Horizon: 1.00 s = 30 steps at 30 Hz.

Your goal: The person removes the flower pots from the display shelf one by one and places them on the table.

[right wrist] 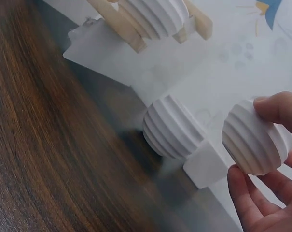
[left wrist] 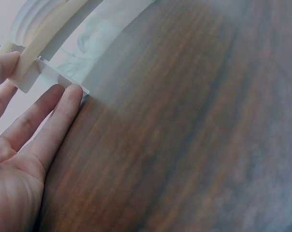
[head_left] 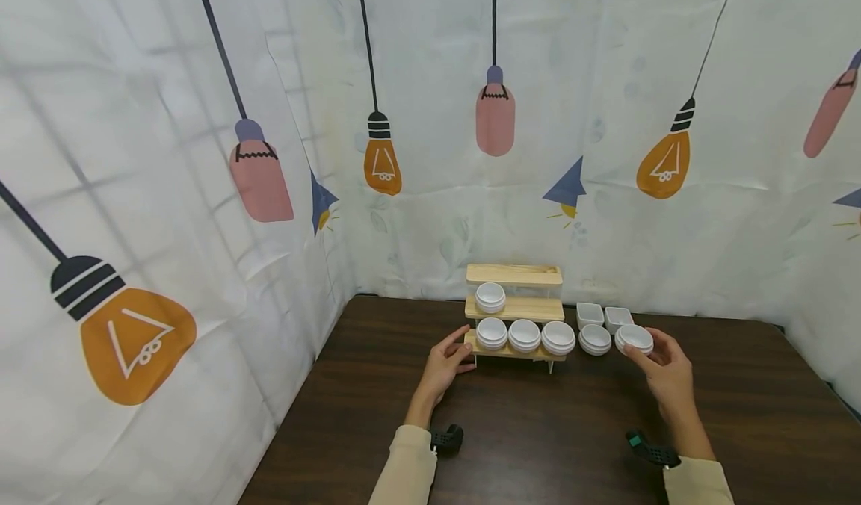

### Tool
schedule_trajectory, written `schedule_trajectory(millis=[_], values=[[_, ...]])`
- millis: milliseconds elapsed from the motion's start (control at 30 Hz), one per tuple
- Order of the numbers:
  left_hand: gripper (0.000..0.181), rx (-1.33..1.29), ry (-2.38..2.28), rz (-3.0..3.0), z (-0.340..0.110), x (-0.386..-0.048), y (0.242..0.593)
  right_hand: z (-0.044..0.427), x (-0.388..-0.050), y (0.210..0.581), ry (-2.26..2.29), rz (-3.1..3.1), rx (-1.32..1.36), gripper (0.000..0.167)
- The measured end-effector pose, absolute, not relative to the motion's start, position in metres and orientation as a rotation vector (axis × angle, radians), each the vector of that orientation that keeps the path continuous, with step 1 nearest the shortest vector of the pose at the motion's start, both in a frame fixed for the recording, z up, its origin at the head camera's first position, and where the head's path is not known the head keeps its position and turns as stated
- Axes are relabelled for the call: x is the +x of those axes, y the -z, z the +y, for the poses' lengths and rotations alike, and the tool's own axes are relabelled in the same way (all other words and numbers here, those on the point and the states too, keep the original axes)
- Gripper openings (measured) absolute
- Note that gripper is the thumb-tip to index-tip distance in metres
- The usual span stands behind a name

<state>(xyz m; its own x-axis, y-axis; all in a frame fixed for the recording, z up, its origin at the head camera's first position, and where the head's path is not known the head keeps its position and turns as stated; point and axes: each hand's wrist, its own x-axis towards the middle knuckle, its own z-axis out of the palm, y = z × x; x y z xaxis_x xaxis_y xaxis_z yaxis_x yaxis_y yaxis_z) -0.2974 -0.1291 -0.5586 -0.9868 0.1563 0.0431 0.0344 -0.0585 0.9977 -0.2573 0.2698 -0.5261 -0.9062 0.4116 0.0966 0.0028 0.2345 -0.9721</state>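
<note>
While our right hand [head_left: 671, 370] pinches a round, ribbed white bowl [head_left: 634, 337] between thumb and fingertips, parted just its width, our left hand [head_left: 440, 370] rests nearly straight-fingered against the left end of a three-step rack of pale wood and clear plastic [head_left: 531, 309], perhaps to steady it. We hold the bowl by its sides, probably to keep its mouth free. It is right of the rack, beside a matching bowl [head_left: 595, 339]; we cannot tell whether it touches the dark wooden table [head_left: 525, 430]. Two square white dishes [head_left: 590, 313] sit near the table's back edge. Three bowls [head_left: 525, 335] crowd the lowest step; the middle step offers room right of its single bowl [head_left: 490, 297]. Between our forearms, open tabletop spreads before the rack.
</note>
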Motion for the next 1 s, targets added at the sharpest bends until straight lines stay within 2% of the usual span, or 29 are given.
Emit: schedule_trajectory(millis=[767,1000], values=[[0.048,0.201,-2.211,2.087,-0.131,-0.299,0.559,0.277,-0.269,0.532,-1.715,-2.333,-0.516,0.077],[0.049,0.213,-2.207,2.09,-0.13,-0.298,0.56,0.281,-0.274,0.535,-1.703,-2.359,-0.51,0.074]])
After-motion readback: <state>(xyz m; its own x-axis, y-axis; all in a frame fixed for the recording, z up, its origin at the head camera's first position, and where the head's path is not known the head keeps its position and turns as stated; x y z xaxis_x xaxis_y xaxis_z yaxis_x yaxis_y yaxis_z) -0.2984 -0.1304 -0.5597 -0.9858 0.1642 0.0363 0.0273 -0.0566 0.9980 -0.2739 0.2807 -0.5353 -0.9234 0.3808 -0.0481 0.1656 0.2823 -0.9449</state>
